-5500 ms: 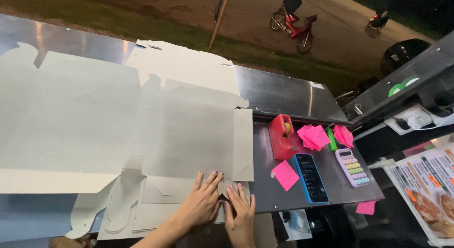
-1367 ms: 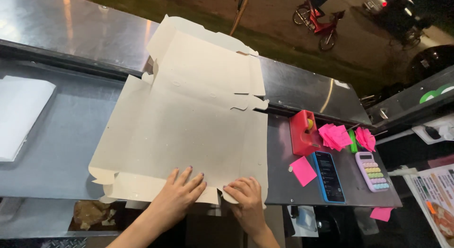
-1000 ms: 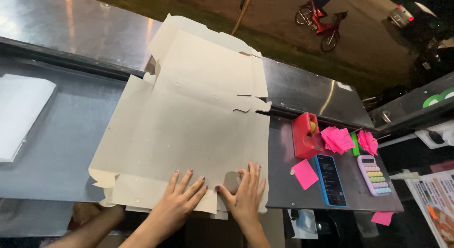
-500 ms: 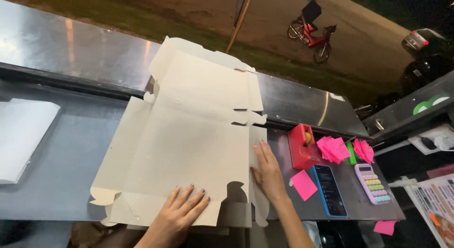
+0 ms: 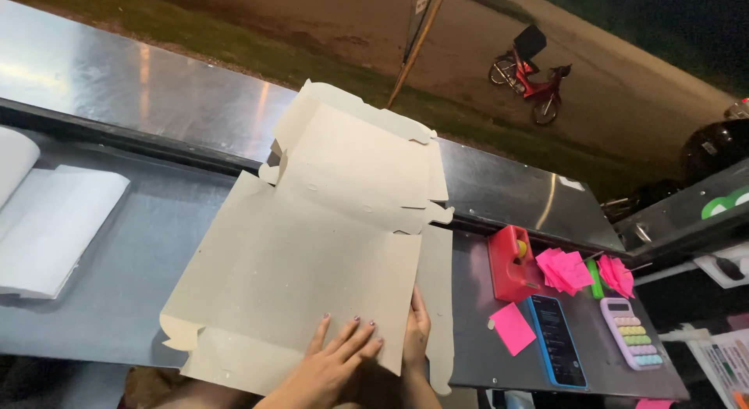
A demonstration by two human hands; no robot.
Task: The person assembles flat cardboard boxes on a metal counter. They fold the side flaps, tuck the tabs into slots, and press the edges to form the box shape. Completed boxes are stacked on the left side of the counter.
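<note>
A large flat cardboard box blank (image 5: 312, 253), grey-beige, lies on the steel counter (image 5: 117, 300). Its far panel (image 5: 359, 155) tilts up against the raised ledge. My left hand (image 5: 331, 366) rests flat on the blank's near edge with its fingers spread. My right hand (image 5: 417, 339) lies along the fold between the main panel and the narrow right side flap (image 5: 437, 300). Its fingers point away from me and are partly hidden by the panel's edge. I cannot tell whether it grips the flap.
A stack of white folded sheets (image 5: 47, 222) lies at the left. Right of the blank are a red tape dispenser (image 5: 509, 262), pink sticky notes (image 5: 563, 268), a phone in a blue case (image 5: 555, 340) and a pastel calculator (image 5: 630, 332). A red motorbike (image 5: 534, 73) stands outside.
My right hand has moved from the blank's near edge to its right side flap. My left hand stays pressed on the near edge. The far panel stands a little higher.
</note>
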